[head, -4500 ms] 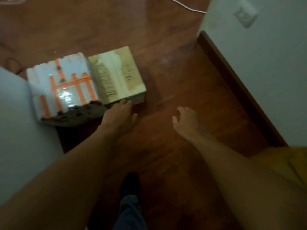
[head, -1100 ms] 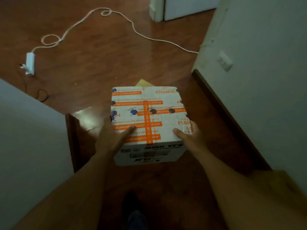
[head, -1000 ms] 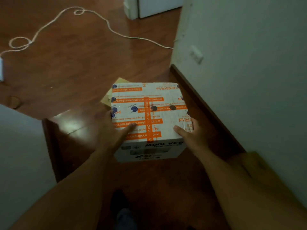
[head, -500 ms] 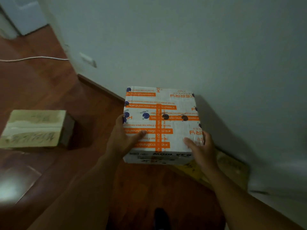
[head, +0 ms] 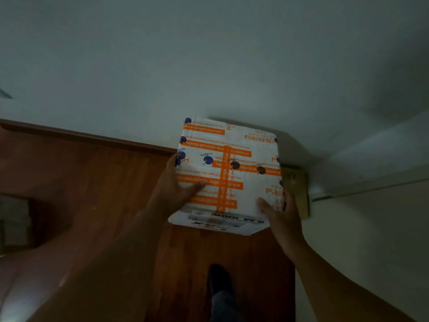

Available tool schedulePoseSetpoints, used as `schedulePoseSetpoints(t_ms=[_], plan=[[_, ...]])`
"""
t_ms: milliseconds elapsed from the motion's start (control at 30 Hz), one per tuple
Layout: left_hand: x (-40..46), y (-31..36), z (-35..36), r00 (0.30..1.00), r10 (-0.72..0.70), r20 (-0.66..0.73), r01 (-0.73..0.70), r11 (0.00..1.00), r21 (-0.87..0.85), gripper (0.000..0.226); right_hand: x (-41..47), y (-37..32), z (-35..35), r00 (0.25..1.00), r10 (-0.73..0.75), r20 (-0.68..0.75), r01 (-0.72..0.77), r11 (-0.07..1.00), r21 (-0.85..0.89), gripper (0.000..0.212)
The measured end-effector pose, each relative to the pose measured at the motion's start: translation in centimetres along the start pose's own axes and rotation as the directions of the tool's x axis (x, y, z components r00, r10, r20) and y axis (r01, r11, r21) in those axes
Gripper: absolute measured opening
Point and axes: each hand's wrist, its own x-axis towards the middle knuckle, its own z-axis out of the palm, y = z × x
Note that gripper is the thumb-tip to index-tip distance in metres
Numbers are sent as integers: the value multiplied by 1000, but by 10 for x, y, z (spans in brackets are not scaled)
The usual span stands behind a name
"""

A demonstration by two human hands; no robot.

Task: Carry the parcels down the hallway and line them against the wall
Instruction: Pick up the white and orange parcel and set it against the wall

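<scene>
I hold a white parcel wrapped in orange printed tape in front of me, above the wooden floor. My left hand grips its left side with the thumb across the top. My right hand clasps its near right corner. The parcel's far edge is close to the pale wall. A flat brown cardboard parcel lies on the floor against the wall, partly hidden behind the held one. Another parcel is dimly visible on the floor at the far left.
A dark wooden skirting board runs along the foot of the wall. A white door or panel fills the right side. My foot stands on the reddish wooden floor below the parcel.
I have turned further to face the wall with the white parcel still in both hands. The brown parcel on the floor has slid to the left edge of view.
</scene>
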Motion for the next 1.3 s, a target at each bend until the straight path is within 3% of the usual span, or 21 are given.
schedulePoseSetpoints(t_ms=[167, 433, 667, 1067, 1167, 1300], plan=[[11, -25, 5, 999, -51, 17, 51, 998, 32, 80, 19, 18, 12, 998, 37, 49, -37, 999, 7, 50], [12, -47, 8, 995, -98, -27, 100, 989, 107, 100, 37, 32, 16, 992, 114, 58, -118, 991, 68, 68], [13, -23, -7, 992, -126, -9, 126, 985, 120, 110, 28, 5, 11, 996, 92, 4, -92, 995, 33, 58], [2, 106, -48, 992, 123, -2, -122, 982, 144, 106, -42, -85, -15, 958, -150, -245, 169, 984, 58, 59], [1, 104, -50, 984, 179, -6, -177, 977, 122, 103, -45, -85, -7, 954, -150, -259, 180, 979, 95, 61], [8, 67, -46, 993, 119, 11, -120, 989, 82, 98, -28, -58, 11, 973, -98, -210, 131, 979, 153, 62]])
